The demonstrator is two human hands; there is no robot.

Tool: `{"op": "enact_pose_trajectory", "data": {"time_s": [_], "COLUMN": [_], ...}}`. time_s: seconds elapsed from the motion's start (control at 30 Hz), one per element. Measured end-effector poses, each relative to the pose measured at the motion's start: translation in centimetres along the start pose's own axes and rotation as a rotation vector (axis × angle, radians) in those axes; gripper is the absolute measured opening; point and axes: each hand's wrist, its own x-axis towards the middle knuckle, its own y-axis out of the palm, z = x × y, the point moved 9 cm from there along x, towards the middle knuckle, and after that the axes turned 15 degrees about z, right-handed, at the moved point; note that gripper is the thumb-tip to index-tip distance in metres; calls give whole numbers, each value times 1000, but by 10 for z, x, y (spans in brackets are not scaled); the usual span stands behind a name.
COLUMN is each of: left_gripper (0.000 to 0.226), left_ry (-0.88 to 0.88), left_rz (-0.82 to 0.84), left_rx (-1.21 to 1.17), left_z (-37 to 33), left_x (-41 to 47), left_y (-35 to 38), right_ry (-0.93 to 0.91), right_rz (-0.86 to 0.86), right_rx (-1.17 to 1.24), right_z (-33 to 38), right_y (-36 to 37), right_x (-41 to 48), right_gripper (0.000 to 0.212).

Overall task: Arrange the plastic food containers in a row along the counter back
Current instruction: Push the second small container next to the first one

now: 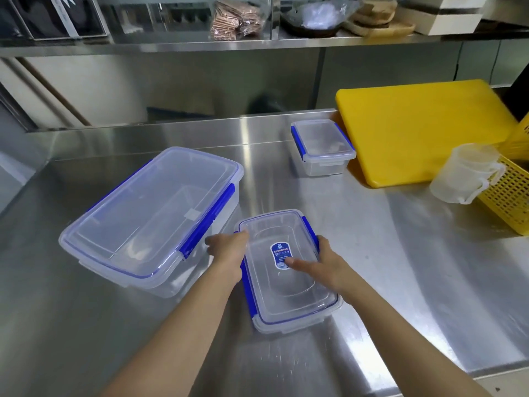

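Note:
Three clear plastic containers with blue latches sit on the steel counter (400,253). The medium container (289,293), with a blue label on its lid, lies near the front middle. My left hand (229,253) grips its left side and my right hand (323,265) grips its right side, thumb resting on the lid. The large container (148,213) stands to the left, angled, close to my left hand. The small container (322,146) sits near the counter back, right of centre, beside the yellow board.
A yellow cutting board (423,130) lies at the back right. In front of it stand a translucent measuring jug (463,174) and a yellow plastic basket (512,190). A steel shelf (200,45) with packets hangs above the backsplash.

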Motion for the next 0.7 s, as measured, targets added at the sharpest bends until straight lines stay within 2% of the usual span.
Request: {"op": "enact_pose_trajectory", "data": {"time_s": [0.1,0.2,0.27,0.37,0.43,0.5,0.57,0.7], "left_gripper": [91,123,134,150,149,147,145,130], "left_ry": [177,210,204,123,117,138,144,295], "left_rz": [156,579,722,649,588,559,554,482], "left_rx": [296,565,804,1153,1228,1256,1258,1276], "left_z": [-13,-4,11,33,34,34,33,10], "left_x": [-24,-63,-74,-67,-65,-62,-55,-46], "left_y": [7,34,45,48,53,57,59,64], "right_ry": [-17,-118,-185,-93,-22,32,41,-73], "right_rz": [-119,-276,-179,243,390,439,410,308], "right_rx": [-191,-381,-481,-792,-952,-1044,-1098,-1044], "right_z": [7,25,34,25,17,12,11,20], "right_y": [-12,-21,-15,5,2,-2,-3,-11], "right_x": [-4,-15,-17,-20,-25,-23,-17,-3], "right_gripper": [87,86,91,110,124,134,136,126]}}
